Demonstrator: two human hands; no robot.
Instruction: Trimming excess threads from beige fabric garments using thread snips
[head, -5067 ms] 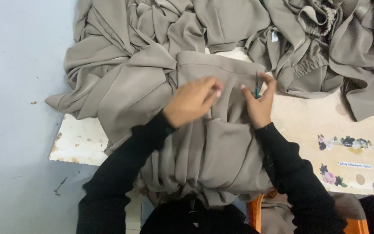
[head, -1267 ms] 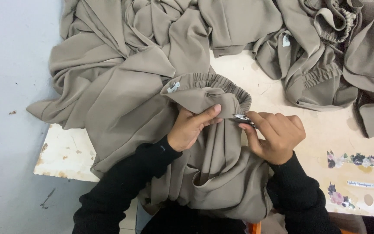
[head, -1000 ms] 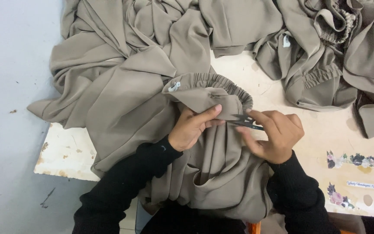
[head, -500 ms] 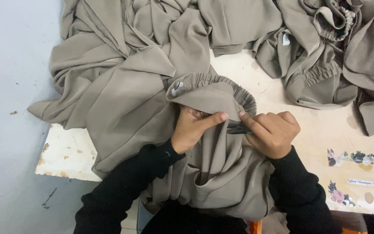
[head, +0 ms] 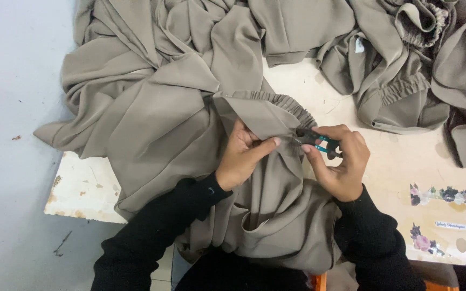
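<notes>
A small white label (head: 359, 45) sits on the heaped taupe fabric at the top right. On the worn cream tabletop (head: 400, 161), the left hand (head: 242, 156) pinches the smooth taupe garment's gathered elastic waistband (head: 276, 105); the right hand (head: 341, 161) is closed around small teal-handled metal thread snips (head: 316, 141), tips at the band's edge.

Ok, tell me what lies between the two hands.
In the head view, a fold of the taupe garment just below its gathered waistband lies between the left hand and the right hand, which holds small teal-handled snips.
</notes>
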